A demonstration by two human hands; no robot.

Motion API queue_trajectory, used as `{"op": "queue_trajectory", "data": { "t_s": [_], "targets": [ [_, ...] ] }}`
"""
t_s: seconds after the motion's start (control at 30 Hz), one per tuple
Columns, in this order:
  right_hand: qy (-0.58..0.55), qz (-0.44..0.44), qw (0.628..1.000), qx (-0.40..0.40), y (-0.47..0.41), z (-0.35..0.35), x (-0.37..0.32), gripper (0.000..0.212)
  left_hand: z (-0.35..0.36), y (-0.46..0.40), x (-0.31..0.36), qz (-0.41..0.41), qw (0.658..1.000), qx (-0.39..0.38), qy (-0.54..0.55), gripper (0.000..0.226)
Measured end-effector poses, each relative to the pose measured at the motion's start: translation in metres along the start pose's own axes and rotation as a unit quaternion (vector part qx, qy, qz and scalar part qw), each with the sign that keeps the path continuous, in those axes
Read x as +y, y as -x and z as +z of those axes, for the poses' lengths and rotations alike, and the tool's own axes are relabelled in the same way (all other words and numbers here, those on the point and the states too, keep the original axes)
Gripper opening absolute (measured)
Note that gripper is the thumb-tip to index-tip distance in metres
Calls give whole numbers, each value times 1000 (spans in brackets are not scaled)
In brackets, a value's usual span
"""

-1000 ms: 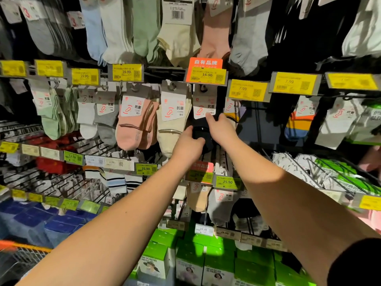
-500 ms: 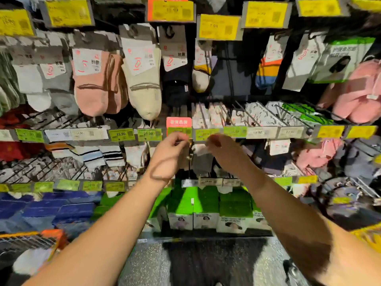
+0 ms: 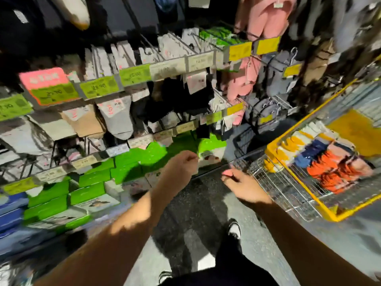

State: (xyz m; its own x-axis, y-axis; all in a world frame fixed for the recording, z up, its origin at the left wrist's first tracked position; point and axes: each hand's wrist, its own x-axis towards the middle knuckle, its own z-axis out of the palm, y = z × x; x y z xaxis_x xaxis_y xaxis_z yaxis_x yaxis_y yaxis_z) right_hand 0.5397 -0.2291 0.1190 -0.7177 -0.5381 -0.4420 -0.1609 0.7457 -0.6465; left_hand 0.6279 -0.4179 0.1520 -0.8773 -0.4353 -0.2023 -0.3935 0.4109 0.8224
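Observation:
The view is motion-blurred. My left hand (image 3: 181,166) hangs in front of the low row of green boxes (image 3: 132,166) with its fingers curled into a loose fist; nothing shows inside it. My right hand (image 3: 244,185) is lower and to the right, over the dark floor, fingers relaxed and pointing left. A pinkish blur sits at its fingertips; I cannot tell whether it is a thing or skin. Neither hand touches the sock rack (image 3: 115,116).
Hanging socks and green and yellow price tags (image 3: 99,86) fill the rack ahead. A yellow-framed wire bin (image 3: 288,182) of folded orange, blue and yellow socks stands at the right. Pink garments (image 3: 259,19) hang above it. My shoe (image 3: 235,231) is on the speckled floor.
Both hands dropped from the hanging socks at mid-rack down to the bottom row. The camera swung down and right, bringing the wire bin and the floor into view.

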Motion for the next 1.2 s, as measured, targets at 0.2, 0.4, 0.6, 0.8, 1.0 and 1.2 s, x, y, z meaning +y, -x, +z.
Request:
{"op": "queue_trajectory", "data": {
  "t_s": [0.2,0.4,0.6,0.8,1.0,1.2],
  "targets": [
    [-84,56,991,85,6,-43,104,10,114,-45,42,-38,992,-116,-21,15],
    [-192,129,968,95,-42,-117,197,9,220,-99,98,-82,977,-197,-21,14],
    [-389,202,876,201,-109,-198,283,21,317,-176,156,-86,967,-241,-5,14],
    [-541,263,775,192,-180,-225,353,19,431,-266,170,-57,966,-246,-54,27],
    [-606,276,724,179,-237,-234,385,41,494,-312,145,-69,974,-200,-85,43],
    [-621,260,721,164,-280,-242,398,48,517,-335,118,-1,972,-188,-140,61]
  ]
}}
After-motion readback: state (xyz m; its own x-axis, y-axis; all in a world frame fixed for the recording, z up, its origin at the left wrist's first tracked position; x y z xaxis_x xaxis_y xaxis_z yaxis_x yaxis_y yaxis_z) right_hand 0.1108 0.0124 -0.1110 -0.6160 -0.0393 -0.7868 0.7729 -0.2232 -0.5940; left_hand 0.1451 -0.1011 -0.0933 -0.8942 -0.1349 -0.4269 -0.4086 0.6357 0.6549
